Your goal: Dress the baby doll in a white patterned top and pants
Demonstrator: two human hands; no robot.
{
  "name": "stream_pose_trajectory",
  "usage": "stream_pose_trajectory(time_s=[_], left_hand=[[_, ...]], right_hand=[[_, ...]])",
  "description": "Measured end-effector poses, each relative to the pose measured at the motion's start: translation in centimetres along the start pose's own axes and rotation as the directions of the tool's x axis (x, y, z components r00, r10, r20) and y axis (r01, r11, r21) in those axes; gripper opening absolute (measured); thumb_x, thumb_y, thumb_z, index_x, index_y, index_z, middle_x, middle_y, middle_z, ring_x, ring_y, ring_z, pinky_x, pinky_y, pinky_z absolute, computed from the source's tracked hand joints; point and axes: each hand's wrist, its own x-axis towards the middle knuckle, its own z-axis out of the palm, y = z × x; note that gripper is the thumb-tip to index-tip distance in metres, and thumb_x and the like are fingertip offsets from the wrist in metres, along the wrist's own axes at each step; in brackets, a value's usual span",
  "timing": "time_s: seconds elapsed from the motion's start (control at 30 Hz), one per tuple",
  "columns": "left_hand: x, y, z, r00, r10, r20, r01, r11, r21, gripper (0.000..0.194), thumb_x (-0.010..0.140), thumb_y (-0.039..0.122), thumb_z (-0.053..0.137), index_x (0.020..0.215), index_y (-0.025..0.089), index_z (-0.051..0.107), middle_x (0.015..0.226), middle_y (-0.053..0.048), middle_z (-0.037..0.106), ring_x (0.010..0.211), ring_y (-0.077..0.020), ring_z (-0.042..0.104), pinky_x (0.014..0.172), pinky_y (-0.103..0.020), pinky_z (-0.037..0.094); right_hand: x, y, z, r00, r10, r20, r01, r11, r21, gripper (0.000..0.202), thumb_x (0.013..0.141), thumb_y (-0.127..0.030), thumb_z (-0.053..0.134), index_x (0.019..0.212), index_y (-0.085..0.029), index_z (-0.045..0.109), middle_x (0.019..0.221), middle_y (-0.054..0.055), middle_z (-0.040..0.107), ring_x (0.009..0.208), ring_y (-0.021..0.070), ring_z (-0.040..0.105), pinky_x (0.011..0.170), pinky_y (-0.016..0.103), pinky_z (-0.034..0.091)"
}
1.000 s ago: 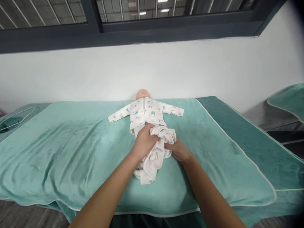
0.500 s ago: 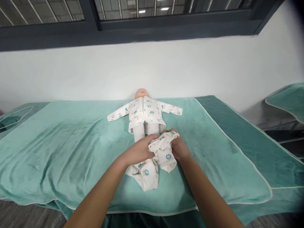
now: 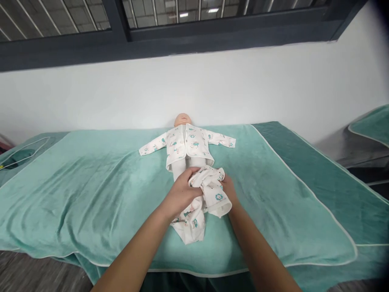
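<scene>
A baby doll (image 3: pixel 182 119) lies on its back on the green blanket (image 3: pixel 115 182), its head toward the wall. It wears a white printed jacket (image 3: pixel 174 145) with both sleeves stretched out sideways. Over the doll's lower legs, a pair of white printed baby pants (image 3: pixel 194 227) is bunched up. My left hand (image 3: pixel 184 190) grips the bunched cloth from the left, thumb on top. On the right side, my right hand (image 3: pixel 228 187) holds the same pants, its fingers mostly hidden behind the fabric. One pant leg hangs toward me with its cuff opening showing.
A white wall (image 3: pixel 182 89) rises behind the bed, under a dark window frame (image 3: pixel 227 34) with bars. At the far left lies a dark green item with a white looped edge (image 3: pixel 22 156). Another green cloth (image 3: pixel 373 123) sticks out at the right.
The gathered pants have shifted slightly, and the right pant leg has swung right with its cuff turned more open. Both hands still hold the cloth. The view has tilted a little.
</scene>
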Motion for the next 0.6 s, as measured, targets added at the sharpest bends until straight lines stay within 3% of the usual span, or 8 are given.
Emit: stream_pose_trajectory(time_s=[0.1, 0.23, 0.43, 0.6], left_hand=[[-0.2, -0.3, 0.3, 0.999, 0.027, -0.026, -0.028, 0.998, -0.052, 0.058, 0.065, 0.007, 0.068, 0.121, 0.022, 0.061, 0.112, -0.004, 0.069, 0.101, -0.0213, 0.063, 0.083, -0.028, 0.049], [-0.1, -1.0, 0.6, 0.998, 0.052, 0.023, -0.052, 0.999, -0.012, 0.064, 0.064, 0.004, 0.062, 0.125, 0.023, 0.060, 0.113, -0.003, 0.069, 0.099, -0.0199, 0.064, 0.082, -0.027, 0.049], [2.0, -1.6, 0.5, 0.980, 0.186, -0.077, -0.160, 0.951, 0.264, 0.055, 0.065, -0.001, 0.056, 0.114, 0.022, 0.065, 0.112, -0.002, 0.070, 0.104, -0.0202, 0.064, 0.092, -0.031, 0.049], [3.9, -1.0, -0.3, 0.973, 0.228, -0.032, -0.189, 0.868, 0.459, 0.051, 0.066, 0.000, 0.054, 0.111, 0.020, 0.067, 0.111, -0.004, 0.071, 0.103, -0.0220, 0.065, 0.094, -0.034, 0.048]], right_hand=[[-0.1, -0.3, -0.2, 0.999, 0.018, 0.046, -0.018, 1.000, -0.005, 0.027, 0.063, -0.048, 0.079, 0.070, -0.027, 0.065, 0.081, 0.005, 0.070, 0.091, 0.0302, 0.065, 0.081, 0.042, 0.052], [-0.5, -1.6, -0.1, 0.998, 0.045, 0.040, -0.046, 0.999, 0.029, 0.028, 0.069, -0.050, 0.076, 0.081, -0.026, 0.068, 0.085, 0.005, 0.072, 0.091, 0.0290, 0.066, 0.082, 0.042, 0.053], [-0.7, -2.0, 0.4, 0.999, -0.040, -0.021, 0.040, 0.999, 0.004, 0.034, 0.072, -0.054, 0.070, 0.089, -0.025, 0.069, 0.091, 0.007, 0.073, 0.093, 0.0291, 0.065, 0.084, 0.041, 0.053], [0.3, -0.3, 0.1, 0.980, -0.126, -0.156, 0.112, 0.989, -0.096, 0.027, 0.074, -0.048, 0.066, 0.088, -0.025, 0.063, 0.095, 0.006, 0.071, 0.092, 0.0270, 0.061, 0.088, 0.041, 0.050]])
